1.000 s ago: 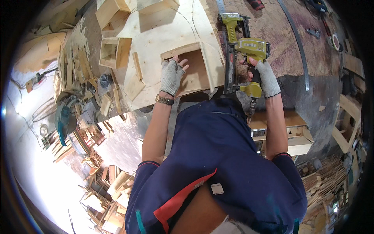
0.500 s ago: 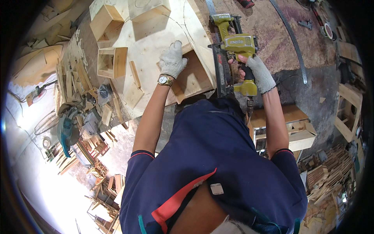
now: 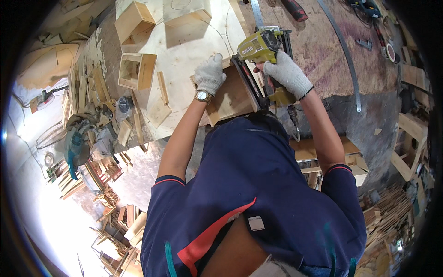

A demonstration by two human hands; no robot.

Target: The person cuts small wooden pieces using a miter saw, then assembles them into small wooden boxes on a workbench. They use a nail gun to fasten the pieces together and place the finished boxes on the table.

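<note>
My left hand point(image 3: 210, 75), in a white knit glove, is closed over the side of an open wooden box point(image 3: 233, 94) close to my body. With my right hand point(image 3: 290, 76), also gloved, I hold a yellow-green nail gun point(image 3: 255, 47) by its handle. The nail gun is tilted, its long dark magazine and nose at the box's right-hand edge; whether it touches the wood I cannot tell. An air hose fitting point(image 3: 293, 113) hangs from its handle end. Behind it lies a second nail gun point(image 3: 287, 42), mostly hidden.
Wooden boxes point(image 3: 135, 22) point(image 3: 148, 72) point(image 3: 187, 13) stand on the pale plywood sheet point(image 3: 180, 57), beside a wood strip point(image 3: 163, 87). To the right lie a long metal ruler point(image 3: 344, 51) and a red-black tool point(image 3: 295, 10). At left is a teal power saw point(image 3: 74, 150) among offcuts.
My right hand has brought the nail gun left and tilted it over the box's right edge, uncovering part of the second nail gun behind. My left hand stays on the box.
</note>
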